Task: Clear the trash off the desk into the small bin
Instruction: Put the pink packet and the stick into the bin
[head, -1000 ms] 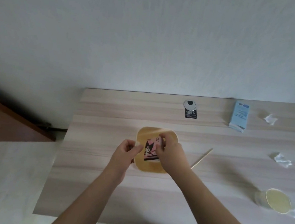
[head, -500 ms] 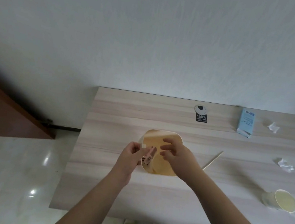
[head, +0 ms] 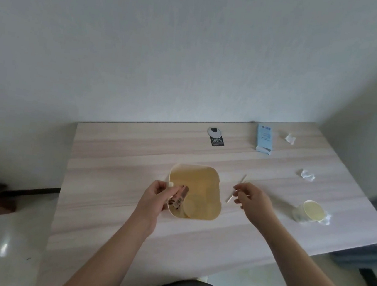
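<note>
The small cream bin [head: 195, 166] stands mid-desk. My left hand [head: 156, 194] grips its left rim by a small tab. A printed wrapper [head: 179, 198] lies inside against the left wall, beside a flat round piece. My right hand [head: 250, 199] is to the right of the bin, empty, fingers apart, fingertips at a thin white stick [head: 241, 181] lying on the desk. A paper cup [head: 309, 211] lies on its side to the right with a tissue [head: 327, 218] by it. Two more crumpled tissues [head: 307, 175] [head: 290, 138] lie further back.
A light blue box [head: 264, 139] and a black tag with a round silver disc [head: 215, 136] lie near the back edge by the wall. The wooden desk [head: 121, 158] ends left over a shiny floor. A dark chair part shows at the right edge.
My right hand let the printed wrapper go into the bin and moved right to the stick. My left hand stayed on the bin's rim. The view shifted.
</note>
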